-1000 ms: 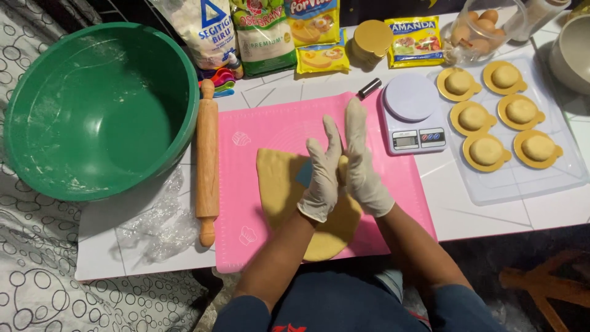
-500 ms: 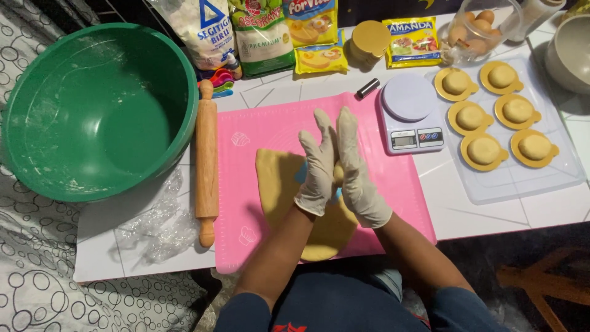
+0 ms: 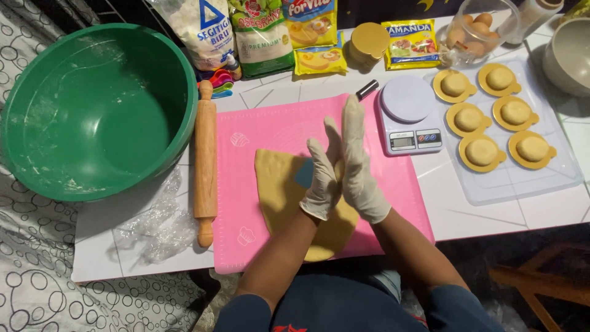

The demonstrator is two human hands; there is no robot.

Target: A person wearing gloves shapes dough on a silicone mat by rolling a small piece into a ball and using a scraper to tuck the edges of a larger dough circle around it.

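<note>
Both gloved palms press flat together, left hand (image 3: 321, 184) against right hand (image 3: 359, 172), above the yellow dough sheet (image 3: 279, 190) on the pink mat (image 3: 258, 135). Whether they hold anything, I cannot tell. Risk: thin dough tears if pressed unevenly; the rolling pin (image 3: 205, 160) sits near the mat's edge.
</note>
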